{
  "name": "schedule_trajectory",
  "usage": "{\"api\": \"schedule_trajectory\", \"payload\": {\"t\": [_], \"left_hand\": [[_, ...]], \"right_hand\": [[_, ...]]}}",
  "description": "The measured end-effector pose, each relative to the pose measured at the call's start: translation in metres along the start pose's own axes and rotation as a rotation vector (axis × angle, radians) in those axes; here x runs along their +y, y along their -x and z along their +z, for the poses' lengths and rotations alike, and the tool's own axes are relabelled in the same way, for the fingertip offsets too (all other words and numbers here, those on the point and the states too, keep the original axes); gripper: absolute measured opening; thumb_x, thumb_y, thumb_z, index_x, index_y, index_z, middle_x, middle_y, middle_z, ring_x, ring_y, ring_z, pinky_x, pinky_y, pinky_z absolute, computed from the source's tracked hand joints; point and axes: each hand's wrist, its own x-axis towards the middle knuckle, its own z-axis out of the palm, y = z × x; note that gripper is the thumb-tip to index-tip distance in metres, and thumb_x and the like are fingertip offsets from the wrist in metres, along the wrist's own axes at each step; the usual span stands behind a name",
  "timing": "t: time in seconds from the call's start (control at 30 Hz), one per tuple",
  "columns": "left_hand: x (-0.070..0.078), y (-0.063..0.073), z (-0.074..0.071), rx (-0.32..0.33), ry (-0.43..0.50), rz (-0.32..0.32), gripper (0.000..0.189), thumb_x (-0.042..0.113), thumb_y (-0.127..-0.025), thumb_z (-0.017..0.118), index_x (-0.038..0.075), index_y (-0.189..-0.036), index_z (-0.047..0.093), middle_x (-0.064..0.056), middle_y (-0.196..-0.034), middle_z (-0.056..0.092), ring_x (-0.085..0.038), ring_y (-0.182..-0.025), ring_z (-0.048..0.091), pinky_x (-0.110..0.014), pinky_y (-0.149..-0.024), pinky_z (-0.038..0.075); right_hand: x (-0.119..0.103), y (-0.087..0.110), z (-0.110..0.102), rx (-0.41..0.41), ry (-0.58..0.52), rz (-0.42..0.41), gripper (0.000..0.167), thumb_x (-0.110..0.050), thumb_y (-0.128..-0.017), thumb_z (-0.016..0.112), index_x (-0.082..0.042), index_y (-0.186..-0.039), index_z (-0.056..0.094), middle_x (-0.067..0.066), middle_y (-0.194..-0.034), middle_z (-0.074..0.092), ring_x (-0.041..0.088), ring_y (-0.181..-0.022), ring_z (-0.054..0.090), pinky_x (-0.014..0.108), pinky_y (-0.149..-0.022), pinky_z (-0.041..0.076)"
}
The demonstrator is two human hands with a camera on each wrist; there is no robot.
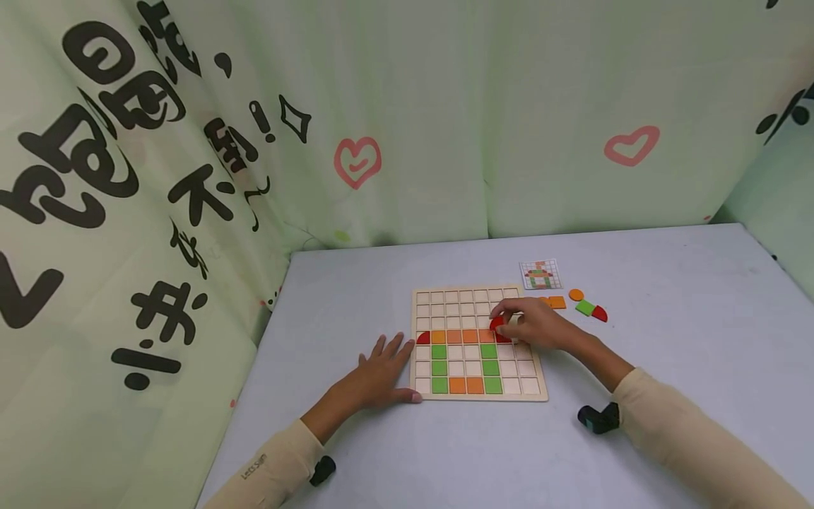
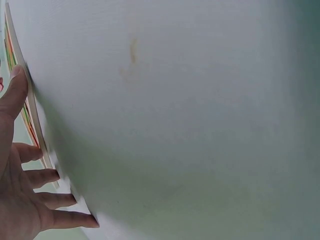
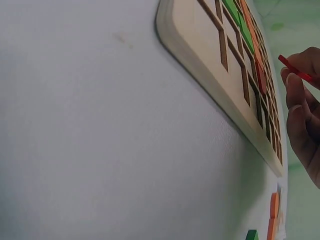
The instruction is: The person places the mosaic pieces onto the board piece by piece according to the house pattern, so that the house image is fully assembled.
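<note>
A wooden grid board point(image 1: 480, 398) lies on the table with green, orange and red tiles set in its cells. Over its right half, my right hand point(image 1: 533, 323) pinches a thin red tile point(image 3: 296, 69) between thumb and fingertips, above the board's surface. A red tile point(image 1: 502, 338) sits in the board just below that hand, at the right end of the orange row; a red quarter-round tile point(image 1: 424, 338) is at the left end. My left hand point(image 1: 379, 376) rests at the board's left edge, fingers spread and straight, thumb on the lower left corner.
Beyond the board's upper right corner lies a printed pattern card point(image 1: 541, 274). Loose pieces are near it: an orange square tile point(image 1: 557, 302), an orange round tile point(image 1: 576, 294), a green tile point(image 1: 585, 307) and a red quarter-round tile point(image 1: 600, 313). A curtain point(image 1: 420, 177) hangs behind the table.
</note>
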Motion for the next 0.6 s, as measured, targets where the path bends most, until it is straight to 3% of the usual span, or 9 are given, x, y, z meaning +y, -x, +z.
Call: {"api": "schedule_trajectory", "payload": {"t": [0.3,0.37,0.6], "left_hand": [[0.001,-0.001,0.000,0.004,-0.015,-0.003,0.104,0.064,-0.080,0.073,0.020,-0.161,0.024,-0.011,-0.168,0.020,-0.045,-0.153,0.016,-0.074,-0.107,0.030],[0.001,-0.001,0.000,0.004,-0.012,-0.002,0.104,0.064,-0.080,0.073,0.020,-0.161,0.024,-0.011,-0.168,0.020,-0.045,-0.153,0.016,-0.074,-0.107,0.030],[0.000,-0.002,0.002,0.001,-0.010,-0.003,0.104,0.064,-0.080,0.072,0.021,-0.161,0.023,-0.010,-0.168,0.020,-0.045,-0.153,0.016,-0.075,-0.107,0.030]], "right_hand": [[-0.011,-0.021,0.015,-0.004,-0.031,-0.006,0.024,-0.015,-0.090,0.075,-0.008,-0.111,0.066,0.003,-0.089,0.066,0.016,-0.077,0.058,0.025,-0.064,0.050],[-0.014,-0.025,0.018,-0.011,-0.039,0.001,0.023,-0.016,-0.090,0.075,-0.009,-0.109,0.065,0.003,-0.088,0.066,0.016,-0.071,0.059,0.025,-0.062,0.050],[-0.026,-0.041,0.031,0.003,-0.001,0.015,0.021,-0.017,-0.090,0.074,-0.010,-0.109,0.069,0.001,-0.086,0.068,0.015,-0.077,0.058,0.027,-0.065,0.048]]}}
